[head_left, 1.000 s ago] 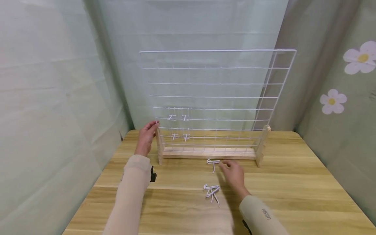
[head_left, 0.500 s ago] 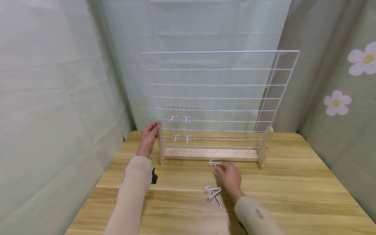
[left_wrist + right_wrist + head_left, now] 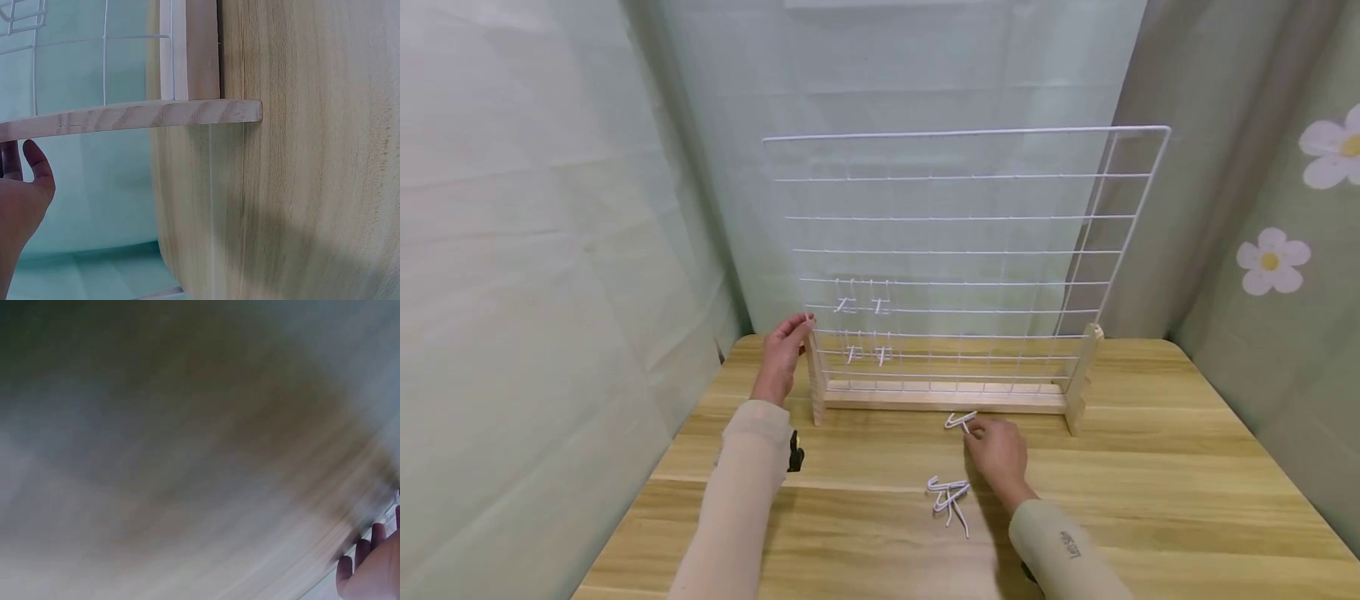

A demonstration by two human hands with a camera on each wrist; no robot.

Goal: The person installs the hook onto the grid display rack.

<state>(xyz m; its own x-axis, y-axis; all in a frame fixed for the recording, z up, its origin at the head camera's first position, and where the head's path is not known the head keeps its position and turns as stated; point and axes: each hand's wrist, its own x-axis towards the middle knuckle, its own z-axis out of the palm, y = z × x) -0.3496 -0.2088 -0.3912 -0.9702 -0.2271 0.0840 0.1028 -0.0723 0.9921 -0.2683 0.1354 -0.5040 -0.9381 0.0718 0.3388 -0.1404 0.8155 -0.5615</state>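
Note:
A white wire grid rack [image 3: 966,252] stands upright on a wooden base, with several white hooks [image 3: 880,306] hung at its lower left. My left hand [image 3: 783,350] holds the top of the rack's left wooden post [image 3: 817,375]. In the left wrist view, the thumb and a finger of this hand [image 3: 25,194] meet the post's edge. In front of the base, my right hand [image 3: 1000,454] pinches a loose white wire hook [image 3: 958,421] by its stem. Its fingertips partly cover that hook. The right wrist view is mostly blurred, with several fingers [image 3: 369,559] at its lower right corner.
More white hooks [image 3: 949,496] lie in a small tangled pile on the wooden table [image 3: 865,533], nearer the body than the right hand. Pale green curtains [image 3: 550,250] enclose the table at the back and sides.
The right hand's fingers have gone from the hook's bar to its stem, and the hook has turned and shifted slightly right. The left hand has stayed at the post.

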